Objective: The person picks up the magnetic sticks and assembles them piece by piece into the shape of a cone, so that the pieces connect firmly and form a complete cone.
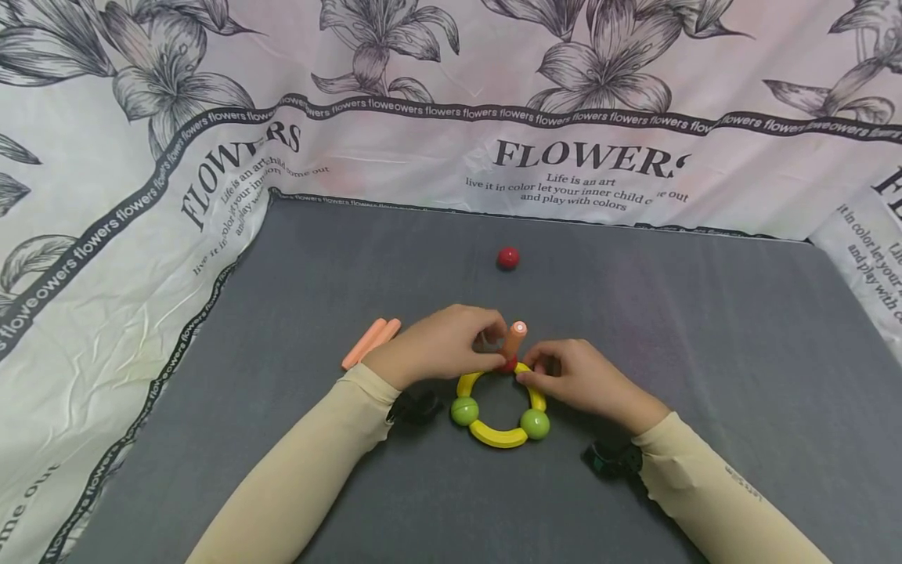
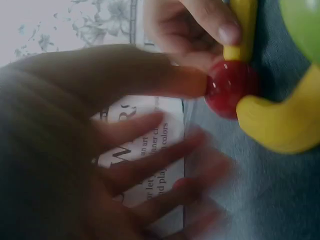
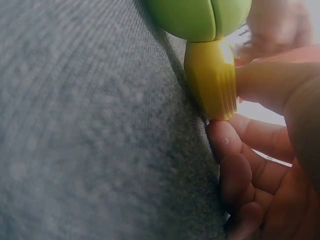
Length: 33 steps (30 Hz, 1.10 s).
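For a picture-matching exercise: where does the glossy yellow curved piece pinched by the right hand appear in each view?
Head: yellow piece, lower half, right of centre.
Left wrist: piece, top edge, right of centre, above glossy red ball.
Right wrist: piece, upper half, right of centre, below glossy green ball.
Shared landmark: bare right hand, pinching it.

In front of me the white cloth (image 1: 423, 153) reads "FLOWERS", its last letter lost in a fold, then "Life is an art", "live it in color let your inner child" and "and play with colors"; its black band (image 1: 493, 115) repeats "flowers" in white. The print on my right sleeve (image 1: 705, 489) is too small to read.
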Tool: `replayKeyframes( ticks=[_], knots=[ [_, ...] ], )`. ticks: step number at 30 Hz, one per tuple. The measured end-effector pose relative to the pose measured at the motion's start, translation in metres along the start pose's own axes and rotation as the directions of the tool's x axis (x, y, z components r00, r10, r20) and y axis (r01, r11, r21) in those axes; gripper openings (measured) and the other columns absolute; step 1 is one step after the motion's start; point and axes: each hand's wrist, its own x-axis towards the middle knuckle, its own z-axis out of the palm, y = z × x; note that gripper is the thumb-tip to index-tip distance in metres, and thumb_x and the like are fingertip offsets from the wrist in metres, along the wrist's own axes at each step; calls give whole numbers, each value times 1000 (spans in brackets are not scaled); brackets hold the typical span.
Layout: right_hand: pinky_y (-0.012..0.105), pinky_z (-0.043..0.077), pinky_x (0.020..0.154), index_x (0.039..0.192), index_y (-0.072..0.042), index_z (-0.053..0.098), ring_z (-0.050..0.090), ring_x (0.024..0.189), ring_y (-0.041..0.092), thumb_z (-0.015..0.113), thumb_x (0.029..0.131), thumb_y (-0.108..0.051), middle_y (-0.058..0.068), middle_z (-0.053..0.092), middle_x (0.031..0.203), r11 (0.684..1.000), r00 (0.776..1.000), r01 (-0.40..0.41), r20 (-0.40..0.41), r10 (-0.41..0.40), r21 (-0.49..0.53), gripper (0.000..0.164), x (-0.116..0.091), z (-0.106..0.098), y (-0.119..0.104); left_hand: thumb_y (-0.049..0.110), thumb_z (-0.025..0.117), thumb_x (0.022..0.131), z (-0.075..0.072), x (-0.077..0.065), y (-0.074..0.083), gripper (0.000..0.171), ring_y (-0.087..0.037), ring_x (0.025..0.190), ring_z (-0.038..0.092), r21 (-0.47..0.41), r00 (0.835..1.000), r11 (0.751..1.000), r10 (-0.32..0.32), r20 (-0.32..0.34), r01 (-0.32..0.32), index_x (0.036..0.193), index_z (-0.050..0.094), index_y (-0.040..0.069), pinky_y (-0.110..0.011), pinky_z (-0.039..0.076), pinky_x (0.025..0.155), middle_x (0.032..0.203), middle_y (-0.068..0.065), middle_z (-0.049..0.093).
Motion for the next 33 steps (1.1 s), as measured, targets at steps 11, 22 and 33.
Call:
replayKeyframes(
  ticks=[11,22,33],
  knots=[
    [27,46,57,102,-20,72,55,61,9,85,90,-30,-7,64,83,1000,999,-8,-35,8,26,20,0,-2,-2,22,77,95,9,1,-7,14,-12,61,52,187,976,979,-116,186,81,93,63,17,-26,39,56,73,3,56],
    [27,53,71,107,-26,72,62,74,9,91,85,-33,-12,69,96,987,993,102,40,-107,122,30,-4,3,-4,22,70,103,8,4,-9,22,-11,89,62,224,998,974,12,55,-24,124,75,15,-28,53,81,107,3,72],
    [25,51,67,89,-29,69,60,70,8,92,83,-34,-12,66,83,988,993,110,30,-114,108,24,-1,1,-1,17,72,95,-52,-28,-34,8,-20,71,60,352,887,816,-448,-116,458,92,71,10,-39,50,62,79,-2,62]
  ],
)
